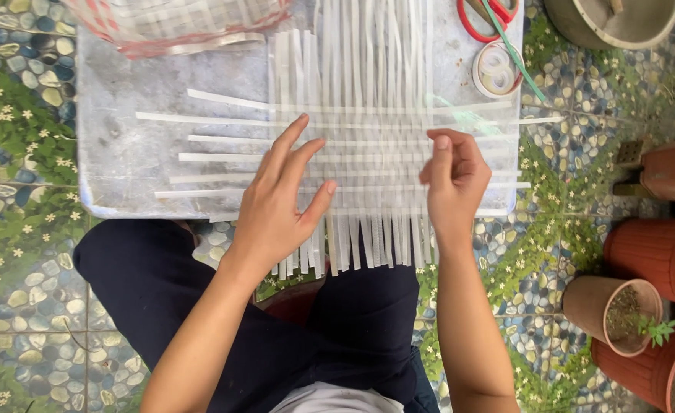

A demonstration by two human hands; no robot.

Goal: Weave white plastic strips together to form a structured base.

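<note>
left hand (pixel 276 203) flat on woven strips (pixel 368 145) — right hand (pixel 452 180) pinching

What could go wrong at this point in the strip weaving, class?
1. The loose horizontal strips lie unevenly and could slide out if the left hand lifts.
2. The right hand pinches one strip; a hard pull might tear or crease it.
3. The vertical strips' free ends overhang the board and could snag on the lap.

Left hand (pixel 280 203) flat on woven white strips (pixel 368 145), right hand (pixel 452 180) seemingly pinching one
</note>
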